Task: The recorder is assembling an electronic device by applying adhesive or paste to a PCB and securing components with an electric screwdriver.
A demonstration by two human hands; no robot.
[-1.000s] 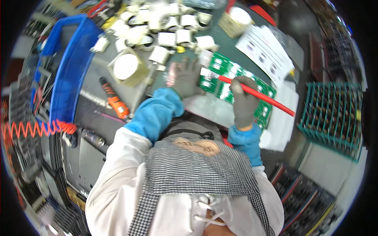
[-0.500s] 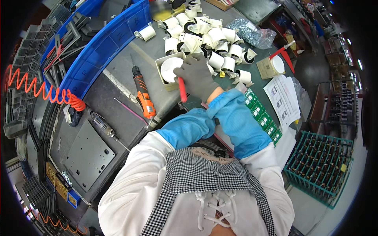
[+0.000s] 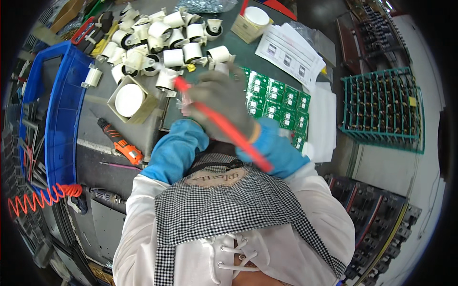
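My right hand, in a grey glove, is closed around a long red stick that slants across it; hand and stick are blurred by motion. The stick's working end cannot be made out. My left forearm, in a blue sleeve cover, reaches forward beside it. The left hand itself is mostly hidden behind the right, so its fingers do not show. Just right of my right hand lie panels of green circuit boards. To the left is a white round tub inside an open carton.
White casters are heaped at the back. A second carton with a white tub stands near printed sheets. An orange power screwdriver lies left, by a blue bin. A green wire rack stands at right.
My right hand with the red stick has moved from the carton's tub to in front of my body. The view has turned right, and more of the circuit boards shows.
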